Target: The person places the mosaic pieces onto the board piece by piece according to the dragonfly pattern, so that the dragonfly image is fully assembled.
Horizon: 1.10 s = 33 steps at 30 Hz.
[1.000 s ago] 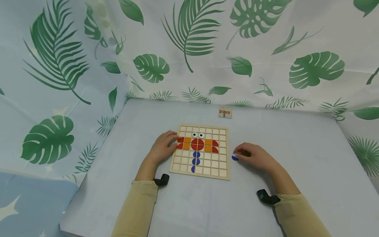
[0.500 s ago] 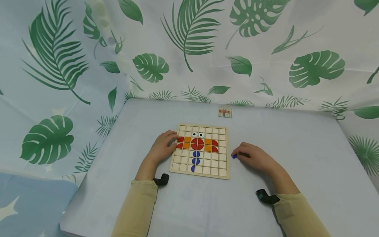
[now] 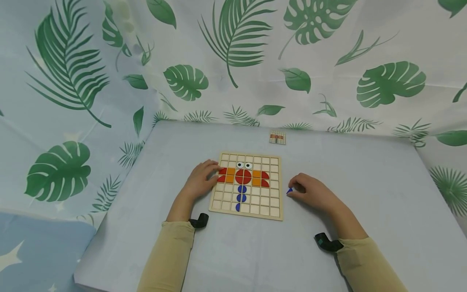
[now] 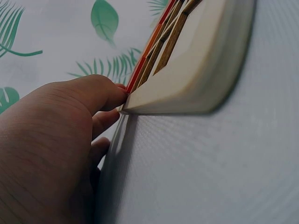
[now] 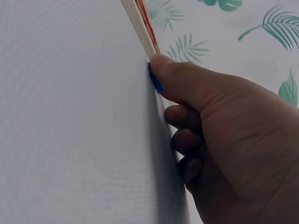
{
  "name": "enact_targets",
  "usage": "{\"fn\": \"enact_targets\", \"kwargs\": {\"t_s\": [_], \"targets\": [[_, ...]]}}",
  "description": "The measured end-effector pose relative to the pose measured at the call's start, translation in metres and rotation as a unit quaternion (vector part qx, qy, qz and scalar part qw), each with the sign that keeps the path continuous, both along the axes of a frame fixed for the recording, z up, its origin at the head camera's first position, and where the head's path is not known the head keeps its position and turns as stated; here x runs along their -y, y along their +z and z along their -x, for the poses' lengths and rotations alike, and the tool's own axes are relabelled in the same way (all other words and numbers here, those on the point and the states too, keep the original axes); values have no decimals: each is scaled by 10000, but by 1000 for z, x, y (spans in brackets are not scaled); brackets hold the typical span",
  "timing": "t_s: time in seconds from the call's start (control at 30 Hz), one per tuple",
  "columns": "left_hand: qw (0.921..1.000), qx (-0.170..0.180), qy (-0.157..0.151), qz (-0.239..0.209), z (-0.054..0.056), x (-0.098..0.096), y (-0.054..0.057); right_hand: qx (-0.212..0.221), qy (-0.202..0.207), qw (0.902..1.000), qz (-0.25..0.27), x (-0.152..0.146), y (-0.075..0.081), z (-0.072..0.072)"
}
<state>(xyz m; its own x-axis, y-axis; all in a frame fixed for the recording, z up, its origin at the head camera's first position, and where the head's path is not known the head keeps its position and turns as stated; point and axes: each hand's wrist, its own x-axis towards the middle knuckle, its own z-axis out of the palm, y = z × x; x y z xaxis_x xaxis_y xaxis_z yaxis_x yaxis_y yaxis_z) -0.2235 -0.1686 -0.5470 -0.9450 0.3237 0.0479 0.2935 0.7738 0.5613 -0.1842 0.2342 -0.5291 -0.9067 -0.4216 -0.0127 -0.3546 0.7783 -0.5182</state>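
Observation:
My left hand (image 3: 199, 178) rests at the left edge of a square wooden grid board (image 3: 270, 211). In the left wrist view, the thumb (image 4: 110, 95) touches the board's rim beside a red piece. Just off the board's right edge, my right hand (image 3: 311, 190) pinches a small blue half-circle piece (image 3: 290, 190) between thumb and fingers. The right wrist view shows that blue piece (image 5: 155, 78) at the thumb tip, partly hidden. Red quarter pieces, orange squares (image 3: 257, 179), two eye pieces (image 3: 244, 165) and a column of blue half-circles (image 3: 241, 198) lie in the grid.
Behind the board lies a small pattern card (image 3: 277, 137) on the pale tabletop (image 3: 350, 162). A leaf-print cloth (image 3: 255, 93) hangs along the back and left. Black wrist devices (image 3: 328, 242) sit at both sleeves.
My right fingers have taken the blue half-circle piece from the table and tilted it upright. The left hand and board have stayed in place.

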Motion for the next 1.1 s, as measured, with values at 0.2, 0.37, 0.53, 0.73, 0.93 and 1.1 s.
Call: {"fn": "enact_targets", "kwargs": {"t_s": [0.2, 0.37, 0.53, 0.73, 0.93, 1.1], "targets": [[10000, 24, 32, 25, 0, 0, -1, 49, 41, 10000, 74, -2, -1, 0], [10000, 30, 56, 10, -1, 0, 0, 32, 57, 9998, 176, -3, -2, 0], [10000, 33, 68, 0, -1, 0, 1, -1, 70, 9999, 157, -4, -3, 1], [10000, 36, 56, 27, -1, 0, 2, 3, 129, 9998, 181, -5, -4, 0], [9999, 85, 75, 82, -1, 0, 3, -124, 138, 9996, 197, -7, -6, 1], [9999, 94, 91, 110, -2, -1, 4, -131, 94, 9997, 200, -5, -4, 1]]}}
